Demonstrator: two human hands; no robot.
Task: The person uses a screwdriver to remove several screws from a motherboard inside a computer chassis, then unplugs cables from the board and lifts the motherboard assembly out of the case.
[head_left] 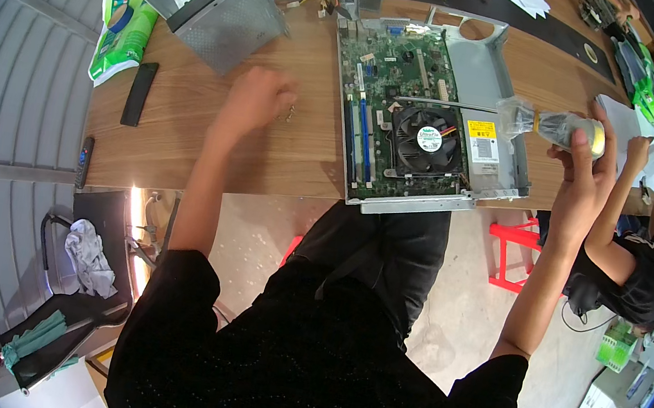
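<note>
Right hand (585, 159) grips a screwdriver (520, 118) over the motherboard (404, 123); left hand (254, 99), loosely curled, rests near loose screws (290, 112). A slipping tip risks gouging the board.

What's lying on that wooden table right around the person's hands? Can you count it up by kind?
Open computer case with green motherboard: 1
Cooling fan: 1
Screwdriver, in the right hand: 1
Small screws by the left hand: too small to count
Metal cover panels: 2
Black phone: 1
Total counted: 6

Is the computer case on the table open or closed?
Open: the computer case has no cover, baring its green circuit board and black cooling fan.
</note>
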